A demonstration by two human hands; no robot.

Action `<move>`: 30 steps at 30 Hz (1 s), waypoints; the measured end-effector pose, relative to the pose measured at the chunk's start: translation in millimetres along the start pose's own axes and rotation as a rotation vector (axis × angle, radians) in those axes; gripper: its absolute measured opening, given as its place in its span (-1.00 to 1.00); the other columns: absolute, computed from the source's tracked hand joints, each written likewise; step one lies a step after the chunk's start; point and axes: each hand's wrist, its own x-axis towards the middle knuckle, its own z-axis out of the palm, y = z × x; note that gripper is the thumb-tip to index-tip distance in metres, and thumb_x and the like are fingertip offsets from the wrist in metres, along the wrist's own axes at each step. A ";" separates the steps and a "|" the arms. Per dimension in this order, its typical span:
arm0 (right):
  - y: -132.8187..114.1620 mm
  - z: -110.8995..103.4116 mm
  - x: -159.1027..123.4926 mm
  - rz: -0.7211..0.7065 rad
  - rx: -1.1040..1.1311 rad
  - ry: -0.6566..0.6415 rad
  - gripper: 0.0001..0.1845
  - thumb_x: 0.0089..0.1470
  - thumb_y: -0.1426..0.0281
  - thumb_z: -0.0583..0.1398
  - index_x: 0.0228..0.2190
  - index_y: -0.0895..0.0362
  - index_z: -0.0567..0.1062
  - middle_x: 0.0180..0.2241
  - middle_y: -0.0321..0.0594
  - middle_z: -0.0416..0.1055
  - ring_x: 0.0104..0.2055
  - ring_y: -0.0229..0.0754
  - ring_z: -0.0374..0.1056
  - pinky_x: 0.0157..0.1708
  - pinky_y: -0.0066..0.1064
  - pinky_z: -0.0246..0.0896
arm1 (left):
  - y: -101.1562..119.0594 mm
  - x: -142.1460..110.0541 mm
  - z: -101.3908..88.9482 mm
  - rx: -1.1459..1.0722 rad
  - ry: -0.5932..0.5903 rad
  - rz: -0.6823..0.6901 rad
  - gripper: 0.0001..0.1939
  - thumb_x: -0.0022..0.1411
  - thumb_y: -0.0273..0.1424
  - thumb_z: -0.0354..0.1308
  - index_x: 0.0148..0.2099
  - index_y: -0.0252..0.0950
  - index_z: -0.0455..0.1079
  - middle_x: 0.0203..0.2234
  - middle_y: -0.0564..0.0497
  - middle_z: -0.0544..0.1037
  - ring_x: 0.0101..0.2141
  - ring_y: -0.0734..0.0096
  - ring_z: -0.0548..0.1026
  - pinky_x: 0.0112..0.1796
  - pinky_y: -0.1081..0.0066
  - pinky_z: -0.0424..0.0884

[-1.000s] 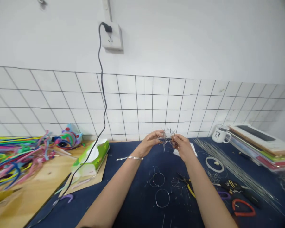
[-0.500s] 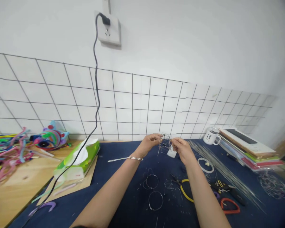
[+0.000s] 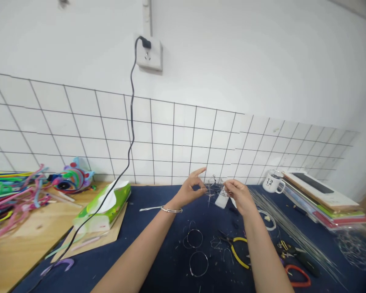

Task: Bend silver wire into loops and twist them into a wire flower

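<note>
Between my hands, above the far part of the blue cloth, is a small openwork wire frame of thin silvery wire. My right hand pinches its right side between thumb and fingertips. At its left edge, my left hand has the thumb and a finger closed together, with the index finger lifted away; the exact contact there is too fine to make out. Nearer me lie a wire ring and a second wire ring. Yellow-handled pliers rest beside my right forearm.
A green tissue pack sits left, near colourful pipe cleaners. Long straight wires, red-handled pliers, a white mug and stacked books are on the right. A black cord hangs across the left.
My left index finger has lifted off the wire frame and points up. My right hand keeps its pinch. The view has shifted slightly, so the wall socket appears lower and further right.
</note>
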 end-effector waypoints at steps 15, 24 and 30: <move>-13.0 -2.6 -6.7 -0.028 0.026 -0.096 -0.75 -0.16 0.18 0.24 -0.51 0.13 0.46 -0.58 -0.32 0.28 -0.54 -0.32 0.11 -0.52 -0.44 -0.02 | 5.1 -0.3 6.4 -0.141 -0.062 0.037 -0.92 -0.02 -0.40 0.21 -0.46 -0.32 0.42 0.02 -0.14 0.30 -0.10 0.27 0.36 -0.05 0.20 0.25; -8.8 1.3 -3.8 -0.137 -0.036 0.041 -0.77 -0.15 0.20 0.23 -0.48 0.10 0.47 -0.58 -0.31 0.27 -0.53 -0.30 0.09 -0.54 -0.44 -0.03 | -9.6 0.8 12.8 -0.049 0.185 -0.036 -0.90 0.02 -0.35 0.18 -0.43 -0.28 0.42 -0.23 -0.11 0.44 -0.10 0.22 0.36 -0.20 0.29 0.34; 8.4 31.7 -4.7 -0.184 -0.139 0.076 -0.74 -0.15 0.15 0.21 -0.50 0.08 0.46 -0.60 -0.33 0.25 -0.56 -0.30 0.06 -0.56 -0.43 -0.02 | -9.3 -2.5 23.4 0.001 0.172 -0.027 -0.93 0.01 -0.38 0.18 -0.45 -0.27 0.42 -0.23 -0.07 0.42 -0.22 0.29 0.39 -0.23 0.31 0.34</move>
